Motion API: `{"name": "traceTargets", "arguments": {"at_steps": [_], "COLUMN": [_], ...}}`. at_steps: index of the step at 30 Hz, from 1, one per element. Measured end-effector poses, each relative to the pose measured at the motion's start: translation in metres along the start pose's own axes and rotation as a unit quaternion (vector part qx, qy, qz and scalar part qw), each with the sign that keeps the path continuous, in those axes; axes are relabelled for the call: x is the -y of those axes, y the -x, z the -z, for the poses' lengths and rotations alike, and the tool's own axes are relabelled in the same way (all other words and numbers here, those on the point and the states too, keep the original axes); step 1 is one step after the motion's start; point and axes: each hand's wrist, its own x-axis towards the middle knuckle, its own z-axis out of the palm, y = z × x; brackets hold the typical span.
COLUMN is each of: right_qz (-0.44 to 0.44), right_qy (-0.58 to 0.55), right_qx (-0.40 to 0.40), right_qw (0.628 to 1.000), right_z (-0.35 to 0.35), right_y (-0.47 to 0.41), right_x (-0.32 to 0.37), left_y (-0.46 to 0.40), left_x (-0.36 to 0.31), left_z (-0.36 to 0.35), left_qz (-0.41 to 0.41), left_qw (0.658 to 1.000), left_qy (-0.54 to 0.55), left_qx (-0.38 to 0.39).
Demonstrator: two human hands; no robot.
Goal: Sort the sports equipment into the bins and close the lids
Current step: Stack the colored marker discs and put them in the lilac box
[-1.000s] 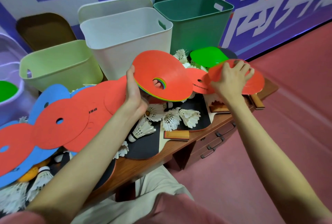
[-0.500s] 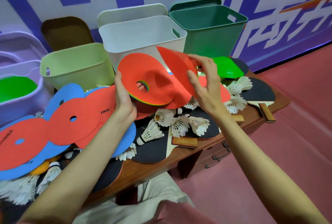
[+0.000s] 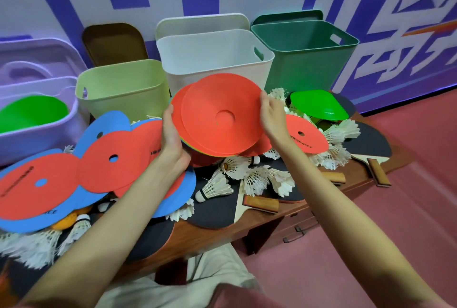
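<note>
Landmark: the white bin (image 3: 215,60), in the middle of the row at the back of the desk (image 3: 210,229).

Far left of it stands the lilac bin (image 3: 37,134), with a green disc (image 3: 33,113) inside. Just left of the white bin is the pale green bin (image 3: 121,85), with a brown lid (image 3: 113,43) leaning on the wall behind it. In front of these two, a spread of flat red and blue discs (image 3: 81,169) lies overlapped on the desk, over shuttlecocks (image 3: 32,246) and an orange ball (image 3: 68,221).

Directly in front of the white bin, both hands hold a stack of discs (image 3: 217,119), red on top with coloured edges showing below. The left hand (image 3: 173,139) grips the stack's left edge, thumb on the top face, fingers hidden beneath. The right hand (image 3: 272,114) grasps the right edge, fingers curled round the rim.

Below the stack, more shuttlecocks (image 3: 249,174) lie on black paddles (image 3: 215,211) with wooden handles.

Right of the white bin is the dark green bin (image 3: 306,60), its lid upright behind. In front of that bin lie a green cone (image 3: 319,105) and another red disc (image 3: 306,137), touching shuttlecocks.
</note>
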Motion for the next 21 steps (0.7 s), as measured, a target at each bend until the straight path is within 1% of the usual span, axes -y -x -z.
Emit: {"name": "traceTargets", "arguments": {"at_steps": [2, 3, 6, 11, 13, 15, 16, 18, 19, 21], "right_qz": [0.05, 0.059, 0.057, 0.036, 0.019, 0.006, 0.006, -0.006, -0.025, -0.075], "right_qy": [0.074, 0.093, 0.115, 0.134, 0.119, 0.124, 0.155, 0.275, 0.334, 0.397], "right_qx": [0.0, 0.008, 0.04, 0.062, 0.05, 0.012, -0.01, -0.027, -0.022, 0.004], "right_qw": [0.996, 0.994, 0.991, 0.988, 0.991, 0.992, 0.988, 0.961, 0.942, 0.915], "right_z": [-0.005, -0.006, -0.007, 0.004, 0.015, 0.03, 0.038, 0.055, 0.064, 0.077], "right_y": [-0.001, 0.0, 0.003, -0.006, -0.013, -0.027, -0.037, -0.056, -0.065, -0.08], "right_x": [-0.016, -0.019, -0.028, -0.038, -0.04, -0.044, -0.051, -0.066, -0.073, -0.084], "left_y": [0.003, 0.004, 0.004, -0.004, -0.006, -0.008, -0.01, -0.013, -0.015, -0.02], "left_x": [0.0, -0.001, 0.004, 0.011, 0.013, 0.015, 0.016, 0.018, 0.019, 0.02], "left_z": [-0.003, -0.006, -0.013, -0.026, -0.031, -0.039, -0.043, -0.051, -0.055, -0.061], "left_qz": [0.001, 0.008, 0.044, 0.06, 0.064, 0.065, 0.065, 0.066, 0.066, 0.066], "left_qw": [1.0, 1.0, 0.998, 0.996, 0.995, 0.995, 0.995, 0.994, 0.994, 0.994], "left_qy": [0.006, 0.014, 0.032, 0.048, 0.056, 0.064, 0.063, 0.059, 0.056, 0.048], "left_qx": [0.014, 0.019, 0.034, 0.035, 0.042, 0.046, 0.049, 0.057, 0.061, 0.071]}}
